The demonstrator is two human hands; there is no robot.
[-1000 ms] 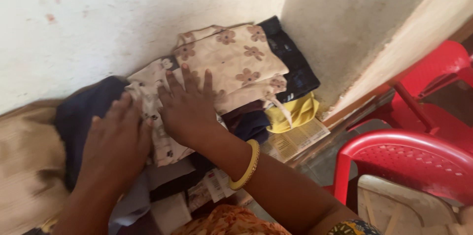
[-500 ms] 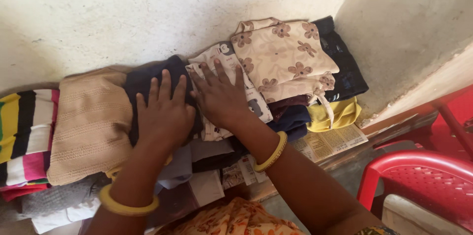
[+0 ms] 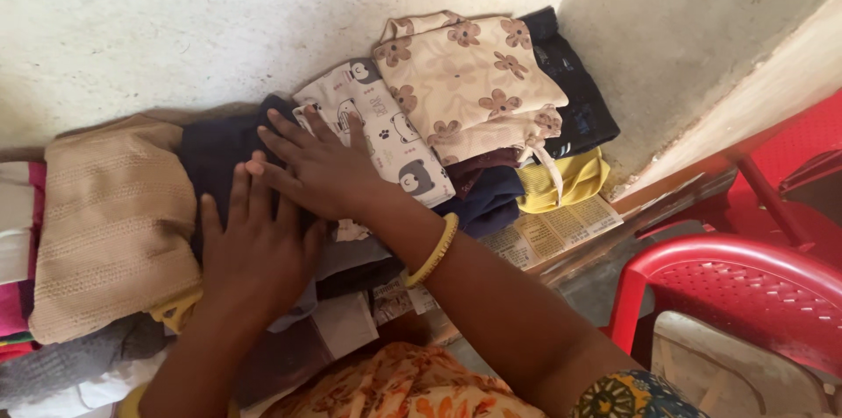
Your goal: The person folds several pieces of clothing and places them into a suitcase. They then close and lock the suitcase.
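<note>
So you've got both hands flat on the clothes pile in the middle of the frame, nothing pinched or gripped, fingers spread wide and just pressing down. Your left hand (image 3: 254,247) sits lower centre-left, palm down on the dark navy folded garment (image 3: 215,159), fingers pointing up toward the wall. Your right hand (image 3: 320,171) is just above and to the right of it, close enough that the two nearly touch, with its fingers reaching left across the navy piece while the heel of the hand rests on the edge of the white animal-print cloth (image 3: 390,133). There's a yellow bangle (image 3: 431,251) on that right wrist. Up and to the right of the print cloth is a folded beige cloth with brown flowers (image 3: 469,85), lying on top of a black garment (image 3: 574,93), and below those a yellow piece (image 3: 561,183) is poking out. Over on the left side of the frame there's a tan ribbed knit (image 3: 110,221) folded just beside the navy one, touching it. A sheet of newspaper (image 3: 553,229) lines the shelf under the stack, showing right of centre. The whole pile is pushed against a rough whitewashed wall (image 3: 175,23) along the top, and a red plastic chair (image 3: 728,282) fills the lower right corner.
</note>
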